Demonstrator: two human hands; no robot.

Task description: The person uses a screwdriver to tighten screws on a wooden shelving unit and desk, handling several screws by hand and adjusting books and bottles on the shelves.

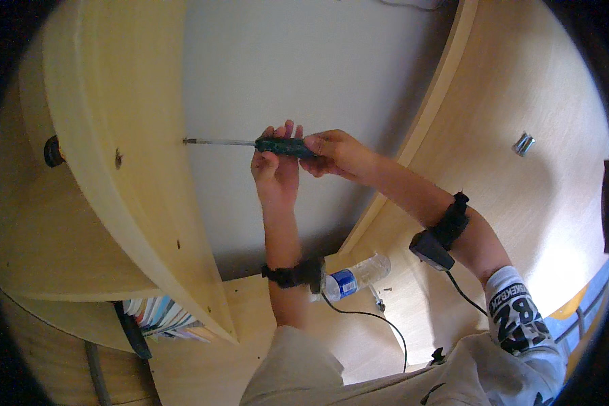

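Observation:
A screwdriver (284, 147) with a dark green handle and a long metal shaft lies level in front of me. Its tip points left and meets the light wooden panel (157, 88) at a small dark spot, perhaps a screw or hole; which one I cannot tell. My left hand (276, 166) closes around the front of the handle, thumb on the near side and fingertips showing beyond it. Gripping the handle's rear end is my right hand (338, 154), with fingers curled over it. Part of the handle is hidden under both hands.
A clear plastic bottle (369, 272) lies on its side on the wooden surface below, near small metal hardware (380, 306). Books (159, 314) fill a lower-left shelf. A shiny metal fitting (524, 143) rests on the right board. A black cable (386, 321) hangs from my left forearm's strapped device.

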